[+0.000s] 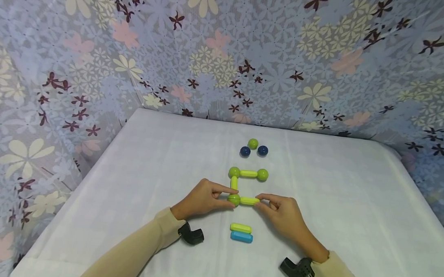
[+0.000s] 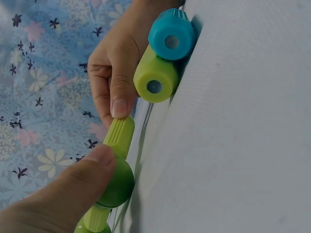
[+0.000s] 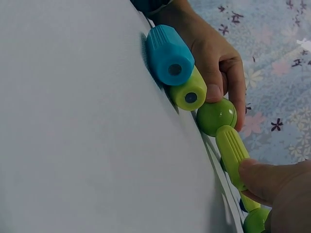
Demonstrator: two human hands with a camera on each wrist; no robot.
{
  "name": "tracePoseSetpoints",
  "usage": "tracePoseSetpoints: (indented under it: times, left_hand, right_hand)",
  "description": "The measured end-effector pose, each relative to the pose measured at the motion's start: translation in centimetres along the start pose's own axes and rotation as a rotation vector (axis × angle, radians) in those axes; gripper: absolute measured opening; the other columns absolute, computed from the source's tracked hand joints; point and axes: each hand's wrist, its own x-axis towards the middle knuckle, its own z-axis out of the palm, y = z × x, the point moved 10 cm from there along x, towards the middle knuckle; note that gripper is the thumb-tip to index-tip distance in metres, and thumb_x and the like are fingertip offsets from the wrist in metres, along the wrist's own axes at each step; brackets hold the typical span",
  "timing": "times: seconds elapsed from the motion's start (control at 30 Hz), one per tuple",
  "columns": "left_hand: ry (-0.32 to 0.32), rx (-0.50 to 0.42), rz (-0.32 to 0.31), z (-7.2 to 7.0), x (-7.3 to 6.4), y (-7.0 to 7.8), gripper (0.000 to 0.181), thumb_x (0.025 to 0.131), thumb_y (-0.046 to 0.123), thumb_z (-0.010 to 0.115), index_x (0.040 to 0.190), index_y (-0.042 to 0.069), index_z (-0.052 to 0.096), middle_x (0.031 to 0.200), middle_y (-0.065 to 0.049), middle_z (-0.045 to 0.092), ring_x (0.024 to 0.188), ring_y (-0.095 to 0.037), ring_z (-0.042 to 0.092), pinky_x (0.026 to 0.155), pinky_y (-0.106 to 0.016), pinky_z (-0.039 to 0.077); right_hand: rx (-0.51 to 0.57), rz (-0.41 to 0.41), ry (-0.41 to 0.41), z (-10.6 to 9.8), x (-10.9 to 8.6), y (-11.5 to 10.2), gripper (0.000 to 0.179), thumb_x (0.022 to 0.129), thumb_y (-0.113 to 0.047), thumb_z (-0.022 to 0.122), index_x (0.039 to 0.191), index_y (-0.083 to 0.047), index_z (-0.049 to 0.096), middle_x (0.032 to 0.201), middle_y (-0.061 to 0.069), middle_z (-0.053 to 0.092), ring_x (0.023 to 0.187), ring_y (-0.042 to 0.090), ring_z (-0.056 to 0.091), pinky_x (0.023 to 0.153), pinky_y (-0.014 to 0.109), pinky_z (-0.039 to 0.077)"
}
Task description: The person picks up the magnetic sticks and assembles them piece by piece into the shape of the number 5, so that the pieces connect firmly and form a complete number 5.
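My left hand (image 1: 204, 199) pinches a green ball (image 1: 234, 200) at the near corner of a joined shape. A lime rod (image 1: 248, 201) runs right from that ball, and my right hand (image 1: 282, 214) pinches its far end between thumb and fingers. Going away from the same ball, another lime rod (image 1: 234, 183) meets a second green ball (image 1: 234, 172). From there a rod (image 1: 248, 173) leads right to a third green ball (image 1: 262, 175). In the right wrist view the held rod (image 3: 232, 150) touches the held ball (image 3: 214, 118).
Nearer me lie a loose lime rod (image 1: 241, 227) and a blue rod (image 1: 242, 236), side by side. Beyond the shape sit a green ball (image 1: 253, 143) and two dark blue balls (image 1: 245, 151). A white cloth (image 1: 162, 152) covers the table, with a flowered wall behind.
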Motion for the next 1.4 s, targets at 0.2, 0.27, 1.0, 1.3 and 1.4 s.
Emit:
tracePoseSetpoints:
  times: [0.2, 0.27, 1.0, 1.3, 1.4]
  left_hand:
    - [0.010, -0.010, -0.001, -0.3, -0.1, 0.0, 0.037, 0.083, 0.033, 0.087, 0.118, 0.022, 0.079, 0.051, 0.015, 0.027, 0.049, 0.000, 0.022, 0.048, -0.021, 0.023]
    - [0.014, -0.011, -0.003, -0.4, 0.0, -0.1, 0.037, 0.083, 0.033, 0.087, 0.118, 0.023, 0.079, 0.051, 0.015, 0.028, 0.049, 0.000, 0.023, 0.048, -0.021, 0.023]
    - [-0.007, -0.031, -0.027, -0.8, 0.6, -0.3, 0.035, 0.084, 0.034, 0.086, 0.117, 0.023, 0.080, 0.051, 0.014, 0.026, 0.050, -0.002, 0.022, 0.050, -0.022, 0.023]
    - [-0.022, -0.076, -0.059, 0.1, 0.1, -0.6, 0.034, 0.085, 0.033, 0.086, 0.117, 0.023, 0.080, 0.051, 0.015, 0.027, 0.049, -0.001, 0.022, 0.049, -0.020, 0.024]
    - [-0.032, -0.078, -0.057, -0.1, 0.3, -0.6, 0.034, 0.085, 0.033, 0.085, 0.117, 0.022, 0.079, 0.050, 0.015, 0.028, 0.049, -0.001, 0.022, 0.049, -0.021, 0.024]
  right_hand:
    - [0.015, 0.021, -0.008, 0.0, 0.4, 0.1, 0.017, 0.087, -0.019, 0.084, 0.103, -0.014, 0.081, 0.048, -0.016, 0.033, 0.046, 0.000, 0.028, 0.045, 0.021, 0.026]
    - [0.021, 0.017, -0.001, -0.1, 0.5, 0.0, 0.019, 0.087, -0.019, 0.084, 0.105, -0.013, 0.081, 0.048, -0.016, 0.032, 0.046, 0.000, 0.027, 0.045, 0.021, 0.026]
    - [0.172, 0.200, 0.356, -5.3, 4.2, 5.3, 0.028, 0.094, -0.028, 0.078, 0.111, -0.007, 0.079, 0.049, 0.000, 0.034, 0.044, 0.006, 0.026, 0.039, 0.025, 0.021]
    - [0.073, 0.213, 0.280, -5.4, 9.3, 9.0, 0.041, 0.093, -0.040, 0.077, 0.123, -0.012, 0.076, 0.051, -0.002, 0.037, 0.045, 0.009, 0.028, 0.044, 0.026, 0.025]
    - [0.058, 0.227, 0.222, -5.0, 11.1, 9.6, 0.050, 0.091, -0.046, 0.077, 0.128, -0.013, 0.073, 0.052, -0.003, 0.037, 0.046, 0.011, 0.030, 0.048, 0.028, 0.028]
